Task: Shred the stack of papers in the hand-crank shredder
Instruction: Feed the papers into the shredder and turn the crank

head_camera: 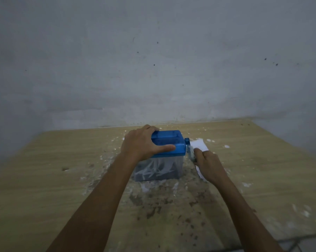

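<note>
Landmark: the hand-crank shredder (164, 153), standing on the wooden tabletop (44, 179) just short of the wall (153, 60).

Left hand (140, 144) lies over the shredder's blue plastic lid, fingers curled over its far edge, thumb flat along its near face. Grip: clenched on the lid. Judged purpose: to pin the light box down so that cranking does not slide or tip it.

Right hand (208, 164) is at the shredder's right side, fingers curled round the crank handle (190, 153), which hangs down from a blue hub on the lid. Grip: grasping the handle, as far as the blur allows. Judged step: turning the crank.

Papers (200, 145): white sheets lie flat on the tabletop just right of the shredder, partly hidden behind the right hand; a white edge also shows below that hand. They sit within easy reach of the cranking hand, likely for feeding. Whether a sheet is in the slot now cannot be told.

Materials: lid is smooth, opaque blue, box-shaped with rounded corners. The bin below is clear plastic, packed with pale strips, so some shredding looks done. The tabletop is light wood grain, worn and dark-speckled in front of the shredder, with white scraps (226, 146) scattered around it. The wall is dull grey, spotted.
</note>
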Demonstrator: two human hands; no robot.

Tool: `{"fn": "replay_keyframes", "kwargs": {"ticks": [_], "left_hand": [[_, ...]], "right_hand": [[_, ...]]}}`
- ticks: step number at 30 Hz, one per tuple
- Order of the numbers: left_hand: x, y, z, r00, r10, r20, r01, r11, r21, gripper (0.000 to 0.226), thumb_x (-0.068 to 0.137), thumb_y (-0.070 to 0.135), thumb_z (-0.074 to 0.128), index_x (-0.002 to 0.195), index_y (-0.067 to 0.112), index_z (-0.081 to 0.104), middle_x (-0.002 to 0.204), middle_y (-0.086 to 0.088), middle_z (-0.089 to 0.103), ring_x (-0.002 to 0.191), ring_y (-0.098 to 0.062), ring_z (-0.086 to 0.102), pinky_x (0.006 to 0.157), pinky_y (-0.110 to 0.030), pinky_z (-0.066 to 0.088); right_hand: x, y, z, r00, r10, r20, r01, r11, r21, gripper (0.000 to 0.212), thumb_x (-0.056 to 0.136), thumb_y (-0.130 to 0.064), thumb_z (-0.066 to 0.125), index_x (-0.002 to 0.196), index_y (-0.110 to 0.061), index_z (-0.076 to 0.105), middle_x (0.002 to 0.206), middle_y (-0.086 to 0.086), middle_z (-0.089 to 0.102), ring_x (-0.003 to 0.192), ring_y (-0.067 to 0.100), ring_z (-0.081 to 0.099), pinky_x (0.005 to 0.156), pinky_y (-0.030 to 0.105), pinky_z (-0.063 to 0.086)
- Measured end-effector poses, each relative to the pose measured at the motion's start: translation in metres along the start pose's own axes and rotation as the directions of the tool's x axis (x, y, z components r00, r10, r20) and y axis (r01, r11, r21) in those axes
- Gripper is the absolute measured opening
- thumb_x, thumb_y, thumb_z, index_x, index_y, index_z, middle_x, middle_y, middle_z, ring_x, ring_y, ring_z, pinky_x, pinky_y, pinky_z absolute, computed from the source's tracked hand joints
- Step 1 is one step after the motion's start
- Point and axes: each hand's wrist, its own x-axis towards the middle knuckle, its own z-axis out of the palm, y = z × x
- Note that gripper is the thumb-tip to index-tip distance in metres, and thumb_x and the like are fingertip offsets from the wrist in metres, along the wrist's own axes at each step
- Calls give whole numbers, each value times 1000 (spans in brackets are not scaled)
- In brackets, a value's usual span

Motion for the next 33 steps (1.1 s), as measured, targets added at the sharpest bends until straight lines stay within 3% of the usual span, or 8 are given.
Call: {"fn": "replay_keyframes", "kwargs": {"ticks": [2,6,10,12,16,25,29,33], "left_hand": [[0,0,-1,1000,-3,7,3,1000,1,103,60,102,36,133,32,54,124,14,59,102,-12,60,89,-34,49],[0,1,-3,1000,7,15,-7,1000,-2,99,62,99,39,133,31,54,125,14,59,102,-12,60,87,-31,47],[1,-1,-3,1000,16,16,-16,1000,-1,99,62,99,39,133,32,54,124,14,59,102,-12,60,86,-31,47],[1,-1,-2,1000,20,9,-20,1000,-2,99,62,99,40,133,32,55,124,14,60,102,-12,60,86,-31,47],[1,-2,-1,1000,15,-6,-15,1000,6,98,63,99,41,133,32,55,124,14,60,101,-13,61,87,-32,49],[1,0,-1,1000,4,4,-4,1000,4,98,64,98,44,135,32,54,126,14,59,104,-13,60,89,-32,49],[0,1,-3,1000,5,24,-5,1000,0,98,64,98,42,135,32,53,127,13,58,104,-13,60,89,-32,48],[0,3,-3,1000,0,27,0,1000,11,100,63,99,40,135,31,54,126,13,59,104,-12,60,89,-31,48]], "right_hand": [[1,-11,-7,998,49,-42,-44,992,121,24,101,-16,40,83,-6,53,67,13,50,65,32,48,55,29,34],[13,-36,-19,967,182,-177,-82,884,461,40,97,-24,44,60,-8,47,57,10,42,55,20,35,54,32,27],[45,-52,-37,960,176,-218,-49,870,490,48,96,-26,40,62,2,62,64,7,64,56,14,51,56,28,41],[65,-55,-39,967,175,-186,-69,880,469,51,92,-31,37,64,0,65,68,7,70,59,14,57,61,27,45],[96,-51,-33,978,177,-109,-117,901,418,62,78,-48,28,67,-1,67,70,14,70,71,32,65,73,42,53],[118,-34,-7,971,239,22,-233,916,327,55,77,-51,24,55,-10,53,68,18,60,60,27,50,58,36,42],[101,-36,-8,954,272,123,-295,921,253,42,98,-31,34,63,-11,46,66,11,48,55,22,40,50,27,36],[66,-13,12,890,341,302,-402,900,170,31,96,-2,41,68,-13,44,62,7,42,52,18,35,50,26,30]]}}
